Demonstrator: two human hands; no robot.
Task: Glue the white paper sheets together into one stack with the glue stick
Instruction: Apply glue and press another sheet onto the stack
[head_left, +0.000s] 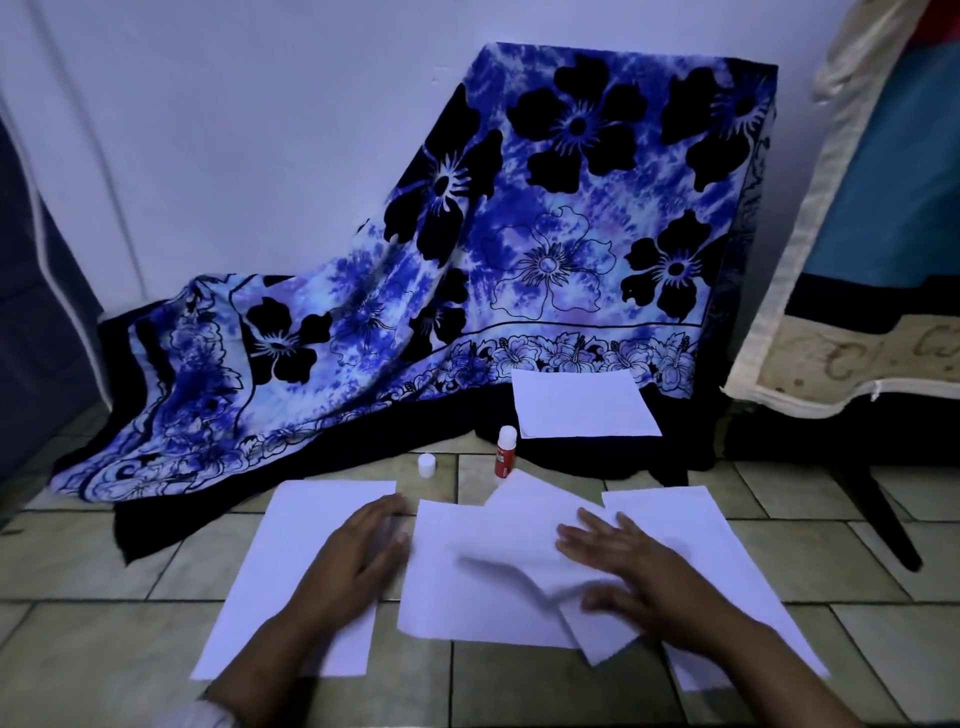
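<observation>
Several white paper sheets lie on the tiled floor. My left hand (358, 551) rests flat, fingers straight, on the left sheet (291, 566) beside the middle sheet (467, 597). My right hand (639, 566) lies with straight fingers on a skewed, blurred sheet (524, 504) that overlaps the middle one. Another sheet (727, 545) sits under my right wrist. A red glue stick (503, 452) stands upright and uncapped behind the sheets, with its white cap (426, 464) to its left. One more sheet (582, 402) lies farther back on the dark cloth.
A blue flowered cloth (519, 234) drapes over something against the wall behind the papers. A dark furniture leg (883, 514) stands at the right, under a cushion (857, 338). Beige floor tiles (104, 597) show to the left and in front.
</observation>
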